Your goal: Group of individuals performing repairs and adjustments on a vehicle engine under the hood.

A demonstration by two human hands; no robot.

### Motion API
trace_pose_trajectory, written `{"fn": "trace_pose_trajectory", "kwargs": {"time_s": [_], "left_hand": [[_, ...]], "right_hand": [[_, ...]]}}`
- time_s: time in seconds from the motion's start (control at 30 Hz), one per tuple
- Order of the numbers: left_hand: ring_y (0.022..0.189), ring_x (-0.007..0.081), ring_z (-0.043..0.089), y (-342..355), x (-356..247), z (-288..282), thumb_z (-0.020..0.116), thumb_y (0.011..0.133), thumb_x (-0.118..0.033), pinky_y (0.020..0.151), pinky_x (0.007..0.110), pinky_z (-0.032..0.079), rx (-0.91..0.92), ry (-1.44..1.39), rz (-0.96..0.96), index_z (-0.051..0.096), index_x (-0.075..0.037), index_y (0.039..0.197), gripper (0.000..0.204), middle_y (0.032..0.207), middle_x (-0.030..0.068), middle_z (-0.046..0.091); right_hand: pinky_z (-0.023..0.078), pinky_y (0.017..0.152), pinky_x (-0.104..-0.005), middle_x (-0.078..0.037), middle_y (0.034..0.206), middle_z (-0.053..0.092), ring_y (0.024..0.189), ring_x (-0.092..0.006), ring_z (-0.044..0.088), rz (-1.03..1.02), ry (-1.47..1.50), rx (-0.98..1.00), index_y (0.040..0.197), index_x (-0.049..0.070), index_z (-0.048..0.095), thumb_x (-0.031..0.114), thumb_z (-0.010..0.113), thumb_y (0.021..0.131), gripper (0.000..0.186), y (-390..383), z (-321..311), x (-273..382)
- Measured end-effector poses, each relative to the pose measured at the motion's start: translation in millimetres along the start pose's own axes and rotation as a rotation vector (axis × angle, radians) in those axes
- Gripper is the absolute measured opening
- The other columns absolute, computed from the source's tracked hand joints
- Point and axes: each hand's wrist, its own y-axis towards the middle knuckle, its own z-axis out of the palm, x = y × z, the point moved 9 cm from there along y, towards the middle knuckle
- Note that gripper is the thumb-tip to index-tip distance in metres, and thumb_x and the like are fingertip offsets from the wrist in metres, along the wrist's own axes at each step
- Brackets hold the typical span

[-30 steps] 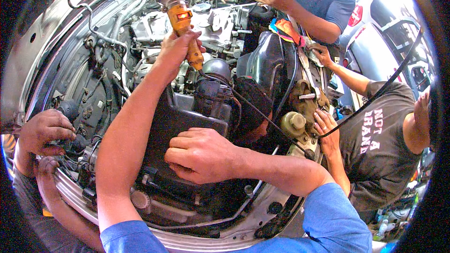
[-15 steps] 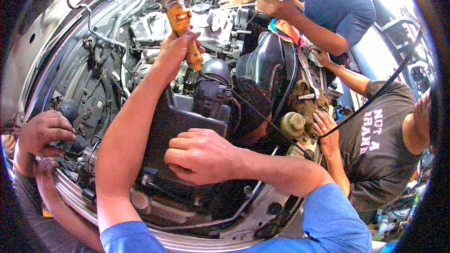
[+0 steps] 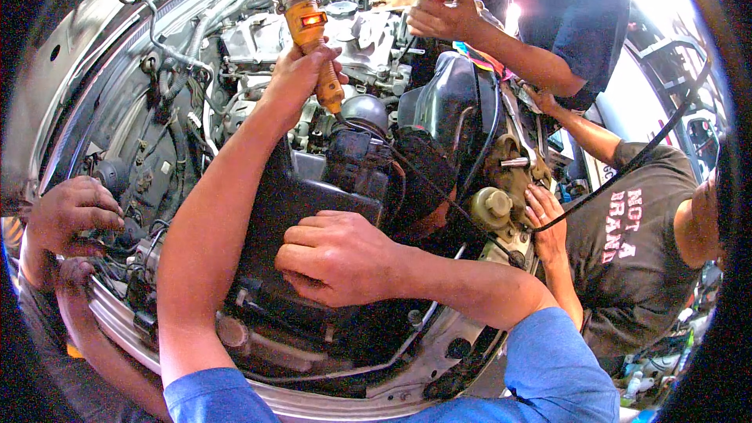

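Observation:
I look down into an open car engine bay. My left hand (image 3: 296, 78) reaches far forward and grips the orange handle of a corded power tool (image 3: 301, 12), whose metal head points toward the engine block (image 3: 368, 39). A small red light glows on the tool's handle. My right hand (image 3: 337, 258) lies palm down, fingers curled, on a black plastic housing (image 3: 282, 211) near the front of the bay. The tool's black cord (image 3: 423, 180) trails right across the bay.
Another person's hands (image 3: 74, 215) work at the bay's left edge. A person in a dark blue shirt (image 3: 572, 16) leans in from the far side. A third person in a grey printed shirt (image 3: 627, 243) reaches in from the right beside a yellowish reservoir cap (image 3: 493, 204).
The person in the dark blue shirt has shifted and moved their hands over the far side. My hands and the tool have stayed almost still.

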Motion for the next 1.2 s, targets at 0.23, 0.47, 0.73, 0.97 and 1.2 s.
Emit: {"fn": "trace_pose_trajectory", "kwargs": {"time_s": [0.23,0.47,0.73,0.97,1.2], "left_hand": [[0.069,0.0196,0.066,-0.8,-1.6,1.4,0.065,0.090,-0.015,0.062,0.034,0.057,-0.030,0.028,-0.007,0.045,-0.001,0.121,0.039,0.086,0.0080,0.061],[0.069,0.0202,0.066,-1.9,-1.8,2.8,0.063,0.091,-0.014,0.063,0.035,0.057,-0.010,0.014,-0.010,0.045,0.000,0.123,0.039,0.087,0.0084,0.061],[0.070,0.0212,0.066,1.7,2.0,-0.5,0.059,0.092,-0.013,0.063,0.037,0.058,-0.029,0.000,-0.023,0.045,-0.001,0.124,0.036,0.090,0.0091,0.062],[0.071,0.0214,0.067,1.5,0.4,-1.2,0.056,0.094,-0.014,0.063,0.036,0.058,-0.023,0.055,0.000,0.048,-0.001,0.120,0.030,0.091,0.0094,0.062],[0.070,0.0185,0.067,-3.5,-3.3,5.2,0.065,0.091,-0.026,0.066,0.034,0.056,-0.027,0.077,-0.012,0.055,-0.006,0.105,0.027,0.078,0.0058,0.064]], "right_hand": [[0.050,0.069,-0.0413,-0.009,0.079,0.055,0.077,-0.0287,0.060,-0.005,-0.001,-0.018,0.085,0.008,0.057,0.015,0.069,0.076,0.017,-0.5,-2.3,-0.6],[0.050,0.069,-0.0415,-0.010,0.079,0.055,0.077,-0.0293,0.060,-0.002,-0.001,-0.014,0.086,0.007,0.057,0.015,0.069,0.076,0.018,-0.1,-1.6,-0.9],[0.051,0.072,-0.0447,-0.012,0.080,0.056,0.080,-0.0323,0.061,0.010,0.015,0.010,0.083,0.007,0.053,0.018,0.065,0.077,0.018,1.5,-1.2,0.0],[0.051,0.072,-0.0445,-0.011,0.081,0.056,0.080,-0.0319,0.061,0.027,0.002,0.035,0.082,0.007,0.053,0.019,0.065,0.077,0.018,2.3,0.3,0.2],[0.050,0.068,-0.0420,-0.009,0.079,0.055,0.076,-0.0293,0.060,0.018,-0.002,-0.006,0.085,0.008,0.056,0.016,0.069,0.077,0.016,0.8,-2.2,-1.8]]}}
